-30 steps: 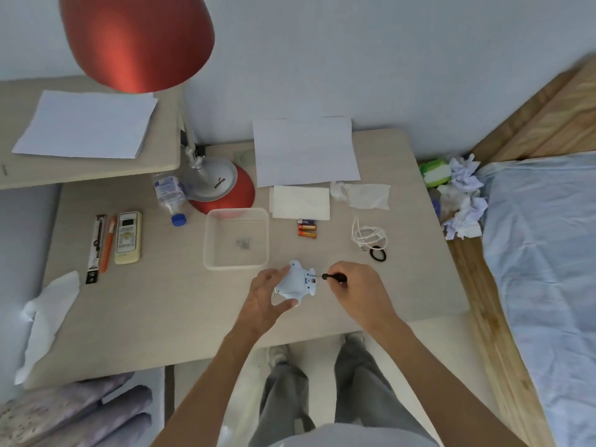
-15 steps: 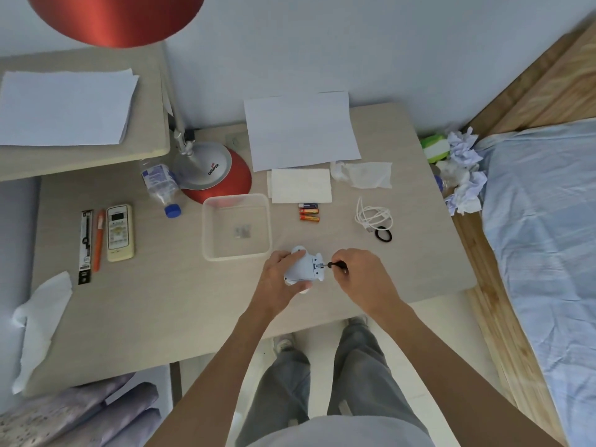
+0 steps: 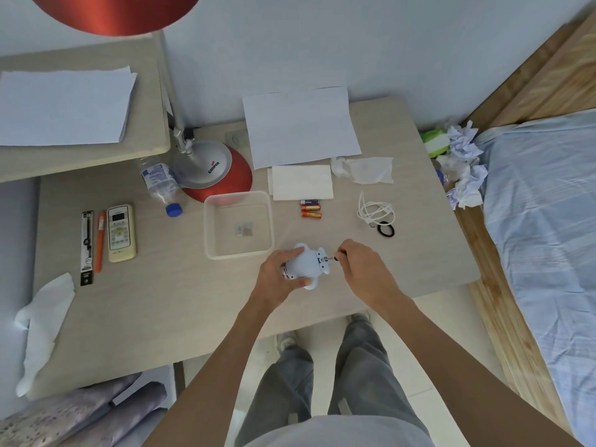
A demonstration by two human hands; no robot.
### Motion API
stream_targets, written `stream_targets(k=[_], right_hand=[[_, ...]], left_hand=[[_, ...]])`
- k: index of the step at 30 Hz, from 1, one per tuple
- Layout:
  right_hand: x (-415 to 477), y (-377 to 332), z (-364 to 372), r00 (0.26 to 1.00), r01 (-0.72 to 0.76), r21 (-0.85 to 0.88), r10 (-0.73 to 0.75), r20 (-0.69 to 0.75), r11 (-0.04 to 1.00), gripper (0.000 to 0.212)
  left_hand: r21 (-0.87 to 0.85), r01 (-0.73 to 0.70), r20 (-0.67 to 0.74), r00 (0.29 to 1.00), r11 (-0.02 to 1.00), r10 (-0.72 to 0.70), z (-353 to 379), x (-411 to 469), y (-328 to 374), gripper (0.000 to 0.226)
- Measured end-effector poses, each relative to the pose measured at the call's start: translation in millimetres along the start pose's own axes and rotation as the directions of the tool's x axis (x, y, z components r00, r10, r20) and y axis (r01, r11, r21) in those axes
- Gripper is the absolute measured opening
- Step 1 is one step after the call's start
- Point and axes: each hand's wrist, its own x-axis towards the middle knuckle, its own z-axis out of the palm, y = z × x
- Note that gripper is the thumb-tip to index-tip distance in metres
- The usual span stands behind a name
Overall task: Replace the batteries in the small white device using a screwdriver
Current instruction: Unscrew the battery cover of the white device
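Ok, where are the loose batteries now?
In the head view, the batteries lie on the table, just right of the clear tray, left of the white cable and in front of the folded napkin.

Both bare forearms reach forward from the lower edge of the view and draw toward each other. The left hand (image 3: 277,274) lies back up, its digits curled round the device (image 3: 306,262), one over the far edge and one along the near edge. The right hand (image 3: 364,269), just right of the left, is also back up, with fingers curled and pinching the screwdriver (image 3: 333,259). The tool points left toward the left hand and meets the device's right end. The hands are near each other but apart.
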Motion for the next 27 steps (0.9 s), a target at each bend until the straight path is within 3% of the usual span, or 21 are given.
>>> stream_targets(k=[10, 16, 22, 27], right_hand=[[2, 11, 7, 0.998, -0.047, 0.359, 0.062, -0.031, 0.932, 0.011], [8, 13, 7, 0.99, -0.142, 0.261, 0.14, 0.026, 0.955, 0.032], [11, 14, 10, 0.994, -0.108, 0.321, 0.103, 0.033, 0.941, 0.005], [10, 17, 16, 0.993, -0.109, 0.419, 0.122, -0.005, 0.902, 0.014]], left_hand=[[-0.028, 0.04, 0.03, 0.999, 0.999, -0.039, -3, 3, 2, 0.078], [-0.005, 0.038, 0.03, 0.999, 0.999, -0.038, -3, 3, 1, 0.079], [0.019, 0.033, 0.023, 0.999, 0.999, -0.034, -3, 3, -1, 0.08], [0.022, 0.044, 0.029, 0.999, 0.999, -0.044, -3, 4, -2, 0.08]])
